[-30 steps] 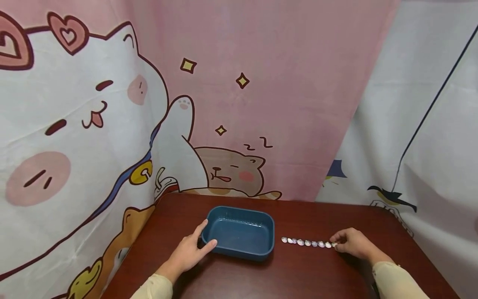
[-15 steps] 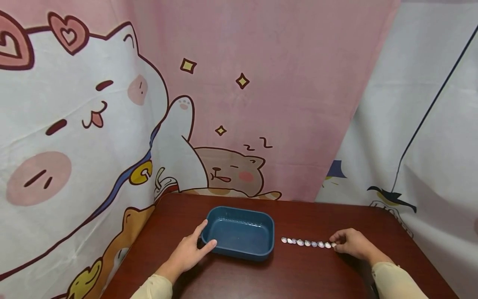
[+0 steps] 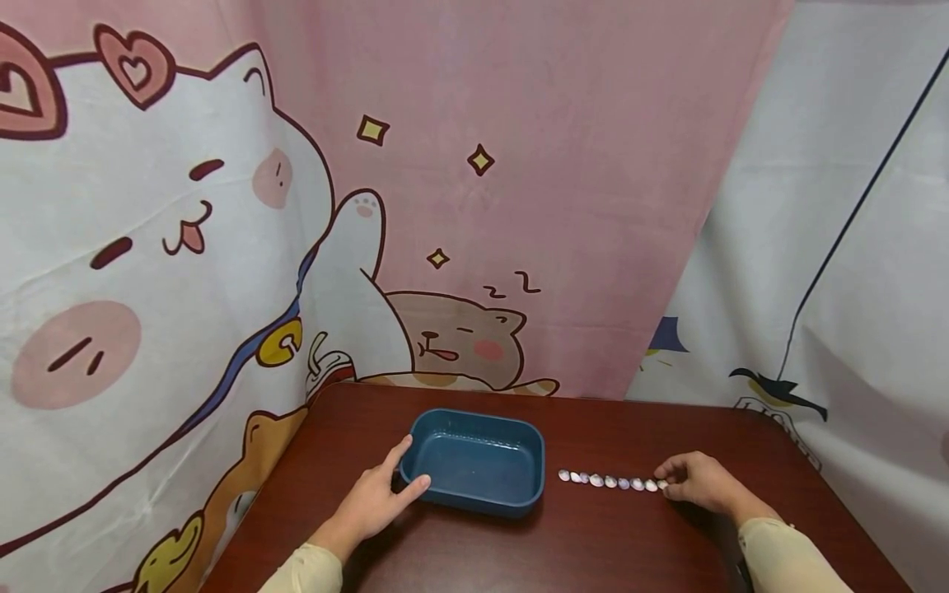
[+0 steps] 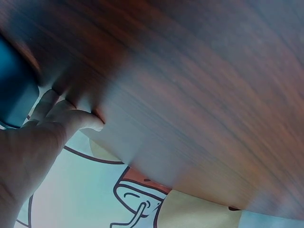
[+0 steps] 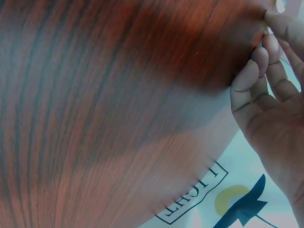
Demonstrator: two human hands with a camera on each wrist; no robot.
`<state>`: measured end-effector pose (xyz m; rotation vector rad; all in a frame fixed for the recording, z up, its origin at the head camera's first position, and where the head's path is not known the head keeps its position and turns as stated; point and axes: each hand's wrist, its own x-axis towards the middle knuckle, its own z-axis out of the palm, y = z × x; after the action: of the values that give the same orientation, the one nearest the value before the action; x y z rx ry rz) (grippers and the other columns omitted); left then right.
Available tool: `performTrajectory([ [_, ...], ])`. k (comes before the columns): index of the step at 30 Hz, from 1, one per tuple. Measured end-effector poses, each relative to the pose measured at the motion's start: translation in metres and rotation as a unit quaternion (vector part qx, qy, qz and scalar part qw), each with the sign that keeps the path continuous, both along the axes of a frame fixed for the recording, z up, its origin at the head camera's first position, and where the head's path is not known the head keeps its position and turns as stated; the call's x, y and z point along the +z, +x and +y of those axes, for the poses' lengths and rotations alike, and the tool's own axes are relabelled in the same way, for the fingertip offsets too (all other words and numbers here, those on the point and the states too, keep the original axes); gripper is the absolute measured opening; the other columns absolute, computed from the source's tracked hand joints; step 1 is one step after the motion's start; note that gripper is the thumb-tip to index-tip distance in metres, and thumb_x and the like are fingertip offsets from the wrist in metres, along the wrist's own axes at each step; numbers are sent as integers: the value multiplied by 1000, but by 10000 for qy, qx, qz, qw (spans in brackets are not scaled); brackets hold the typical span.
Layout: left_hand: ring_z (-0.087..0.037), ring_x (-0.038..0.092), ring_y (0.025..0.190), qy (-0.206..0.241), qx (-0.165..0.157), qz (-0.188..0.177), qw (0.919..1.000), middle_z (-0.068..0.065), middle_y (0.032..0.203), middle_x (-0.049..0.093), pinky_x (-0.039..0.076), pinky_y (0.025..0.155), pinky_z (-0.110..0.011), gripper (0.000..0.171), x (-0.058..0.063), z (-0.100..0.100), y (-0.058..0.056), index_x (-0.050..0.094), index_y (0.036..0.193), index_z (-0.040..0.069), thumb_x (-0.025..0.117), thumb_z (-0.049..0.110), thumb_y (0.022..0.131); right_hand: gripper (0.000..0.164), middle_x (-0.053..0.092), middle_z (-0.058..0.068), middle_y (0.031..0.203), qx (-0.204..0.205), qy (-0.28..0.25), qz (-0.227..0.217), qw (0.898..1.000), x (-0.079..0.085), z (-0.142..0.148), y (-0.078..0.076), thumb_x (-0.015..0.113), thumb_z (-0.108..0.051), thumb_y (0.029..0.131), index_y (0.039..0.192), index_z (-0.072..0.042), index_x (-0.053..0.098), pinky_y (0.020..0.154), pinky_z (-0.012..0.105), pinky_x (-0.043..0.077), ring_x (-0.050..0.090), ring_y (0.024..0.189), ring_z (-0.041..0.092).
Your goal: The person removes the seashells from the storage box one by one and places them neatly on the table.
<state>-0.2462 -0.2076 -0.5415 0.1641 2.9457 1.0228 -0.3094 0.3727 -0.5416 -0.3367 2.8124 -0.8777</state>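
A dark blue rectangular bin stands on the table. My left hand rests against its left front corner, thumb and index finger spread along the rim. In the left wrist view that hand has its other fingertips on or near the wood. To the right of the bin lies a straight row of small pale seashells. At the row's right end my right hand pinches the last shell between thumb and fingers. The right wrist view shows this hand with its lower fingers curled down to the table.
The dark red-brown wooden table fills the lower part of the head view. Behind and beside it hangs a printed cloth with cartoon cats, close to the table's back and side edges.
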Motion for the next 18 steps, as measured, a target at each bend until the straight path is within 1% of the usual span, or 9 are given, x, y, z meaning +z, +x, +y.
performTrajectory([
  [8, -43, 66, 132, -42, 8, 13, 10000, -22, 151, 63, 49, 107, -72, 86, -1, 0, 0, 35, 168, 27, 64, 68, 98, 15, 72, 0, 91, 118, -13, 23, 9999, 2, 1, 2, 83, -8, 87, 101, -6, 78, 68, 24, 48, 57, 78, 4],
  [14, -43, 66, 132, -70, -28, 90, 9999, -21, 147, 66, 49, 108, -71, 89, 0, -1, 0, 35, 168, 27, 62, 73, 96, 14, 74, 0, 93, 39, 46, -124, 9999, 3, -1, 1, 83, -9, 88, 102, -7, 79, 69, 25, 48, 57, 79, 7],
  [18, -43, 66, 131, -97, -25, 94, 9999, -21, 146, 67, 49, 107, -70, 92, -1, -1, 0, 35, 168, 27, 61, 76, 95, 14, 74, 0, 93, 6, 88, -131, 9999, 4, -2, 1, 83, -9, 89, 102, -7, 79, 69, 25, 48, 58, 80, 9],
])
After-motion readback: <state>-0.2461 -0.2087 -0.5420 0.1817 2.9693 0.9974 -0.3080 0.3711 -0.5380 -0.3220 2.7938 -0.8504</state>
